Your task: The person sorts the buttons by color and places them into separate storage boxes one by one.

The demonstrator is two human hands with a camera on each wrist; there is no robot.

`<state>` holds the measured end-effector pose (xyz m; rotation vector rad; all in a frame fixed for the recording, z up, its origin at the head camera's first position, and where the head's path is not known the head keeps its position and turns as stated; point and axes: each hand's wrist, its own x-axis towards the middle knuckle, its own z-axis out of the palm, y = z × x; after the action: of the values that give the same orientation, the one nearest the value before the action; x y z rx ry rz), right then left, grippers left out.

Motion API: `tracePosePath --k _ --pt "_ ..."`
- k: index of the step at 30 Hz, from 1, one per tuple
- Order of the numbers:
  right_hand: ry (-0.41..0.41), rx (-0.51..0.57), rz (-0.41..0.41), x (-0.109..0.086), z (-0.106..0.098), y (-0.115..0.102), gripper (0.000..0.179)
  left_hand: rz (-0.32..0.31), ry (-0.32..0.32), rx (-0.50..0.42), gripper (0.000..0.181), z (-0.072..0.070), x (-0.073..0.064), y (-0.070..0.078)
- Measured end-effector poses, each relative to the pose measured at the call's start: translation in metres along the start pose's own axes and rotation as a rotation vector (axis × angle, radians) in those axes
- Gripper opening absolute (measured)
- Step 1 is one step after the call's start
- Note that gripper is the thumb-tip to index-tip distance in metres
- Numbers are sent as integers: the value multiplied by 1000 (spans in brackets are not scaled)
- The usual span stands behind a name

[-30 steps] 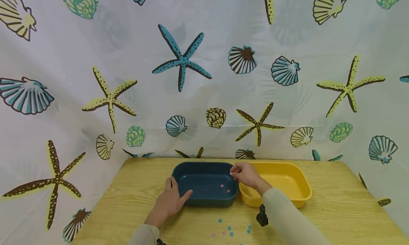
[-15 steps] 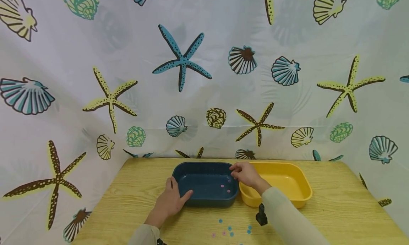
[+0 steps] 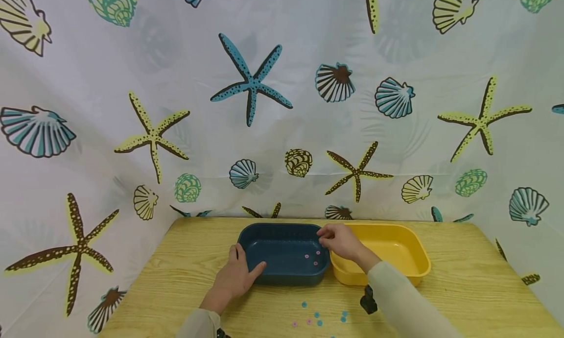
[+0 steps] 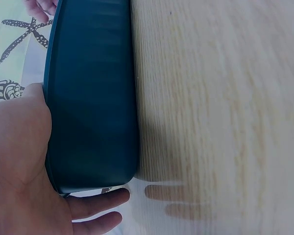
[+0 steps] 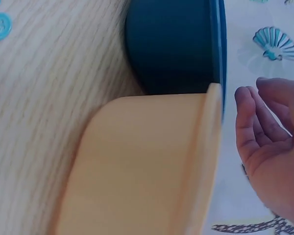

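Over the right rim of the blue plastic bin [image 3: 277,279] hovers my right hand [image 3: 339,240], its fingers loosely bent. In the right wrist view a gap shows between thumb and fingertips [image 5: 245,95], with nothing held. Inside the bin, near its right end, lie 3 pink buttons [image 3: 307,256]. My left hand [image 3: 233,277] rests at the bin's front left corner, thumb spread along the front rim. The left wrist view shows two straight fingers [image 4: 100,203] beside the end wall.
A yellow bin [image 3: 420,259] stands against the blue one's right side. Several blue buttons [image 3: 317,315] and two pink ones [image 3: 309,322] lie on the wooden table [image 3: 176,284] in front. A patterned curtain [image 3: 282,132] hangs behind the bins.
The pink button that my right hand pinched has dropped into the blue bin and lies with the other two. My right fingers have let go; the left hand stays in place.
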<state>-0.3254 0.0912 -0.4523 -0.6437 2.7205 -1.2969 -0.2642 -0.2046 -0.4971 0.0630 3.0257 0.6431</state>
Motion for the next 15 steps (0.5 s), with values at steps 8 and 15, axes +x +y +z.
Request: tracePosePath --k 8,15 --pt "-46 -48 -98 -18 -5 -15 16 2 6 8 101 -1 -2 2" --pt "-135 -68 -215 -37 -6 -24 11 0 9 14 100 1 1 1"
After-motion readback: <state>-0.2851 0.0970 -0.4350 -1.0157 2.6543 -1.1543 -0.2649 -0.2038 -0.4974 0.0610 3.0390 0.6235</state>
